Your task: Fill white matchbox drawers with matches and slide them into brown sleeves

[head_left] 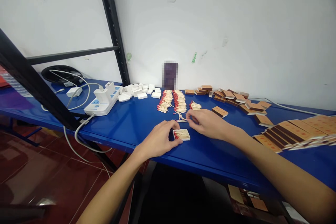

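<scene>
My left hand [164, 136] grips a small white matchbox tray [187, 139] at its left end, thumb on the near side and fingers on the far side. Red-headed matches [181, 134] lie side by side in that tray, which rests flat on the blue tabletop. Just behind it, my right hand [203, 122] is closed in a pinch at a few loose matches [180, 116]; its fingertips partly hide them. Two long rows of matches [165, 101] [180, 101] lie farther back, with a smaller pile [195, 105] beyond my right hand.
Empty white trays [136, 91] are heaped at back left, beside a power strip [102, 103] with cables. Brown matchbox sleeves [231, 96] lie at back right; a long fanned stack of them [296, 131] is at far right. A black shelf post [36, 80] rises on the left.
</scene>
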The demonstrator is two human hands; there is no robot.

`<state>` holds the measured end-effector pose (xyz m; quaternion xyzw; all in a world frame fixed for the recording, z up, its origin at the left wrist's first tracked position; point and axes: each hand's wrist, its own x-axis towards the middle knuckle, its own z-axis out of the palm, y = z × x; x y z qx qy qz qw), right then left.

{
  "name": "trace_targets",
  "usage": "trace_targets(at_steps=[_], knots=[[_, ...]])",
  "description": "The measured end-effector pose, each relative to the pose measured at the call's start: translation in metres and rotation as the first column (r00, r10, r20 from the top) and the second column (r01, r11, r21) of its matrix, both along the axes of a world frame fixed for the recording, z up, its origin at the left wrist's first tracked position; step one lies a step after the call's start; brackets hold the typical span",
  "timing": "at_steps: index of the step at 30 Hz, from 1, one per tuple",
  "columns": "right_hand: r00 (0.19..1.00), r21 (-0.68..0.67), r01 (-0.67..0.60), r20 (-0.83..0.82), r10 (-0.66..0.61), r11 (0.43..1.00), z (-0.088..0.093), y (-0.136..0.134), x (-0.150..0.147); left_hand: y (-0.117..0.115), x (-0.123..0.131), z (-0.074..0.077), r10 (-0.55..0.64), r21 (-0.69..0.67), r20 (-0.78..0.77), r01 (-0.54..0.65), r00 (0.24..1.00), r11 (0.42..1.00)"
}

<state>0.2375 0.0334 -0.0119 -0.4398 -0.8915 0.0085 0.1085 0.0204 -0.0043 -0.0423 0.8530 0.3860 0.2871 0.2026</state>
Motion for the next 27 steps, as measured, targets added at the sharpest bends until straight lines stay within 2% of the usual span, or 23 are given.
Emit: trace_targets(at_steps=[4, 6, 11, 15, 22, 27], knots=[[0.989, -0.165, -0.133, -0.092, 0.119, 0.977, 0.006, -0.015, -0.005, -0.001, 0.001, 0.001, 0.037, -0.039, 0.014, -0.036, 0.999, 0.999], [0.985, -0.206, -0.150, -0.118, 0.128, 0.967, 0.004, -0.015, -0.006, -0.001, 0.001, 0.001, 0.039, -0.053, 0.028, -0.037, 0.999, 0.998], [0.989, -0.114, -0.038, -0.144, 0.022, 0.993, -0.007, 0.005, 0.001, -0.001, 0.001, 0.001, 0.030, -0.064, 0.050, -0.027, 0.998, 0.998], [0.991, -0.133, -0.057, -0.126, 0.040, 0.989, -0.016, 0.019, 0.008, -0.001, 0.001, 0.003, 0.002, -0.035, 0.009, -0.001, 1.000, 0.999], [0.998, -0.098, -0.039, -0.046, 0.034, 0.994, -0.019, 0.019, 0.010, -0.001, 0.000, 0.001, 0.027, -0.038, -0.007, -0.027, 1.000, 0.999], [0.999, -0.145, -0.038, -0.020, 0.036, 0.989, -0.017, 0.016, 0.011, 0.000, 0.000, 0.001, 0.038, -0.045, -0.003, -0.038, 0.999, 0.998]])
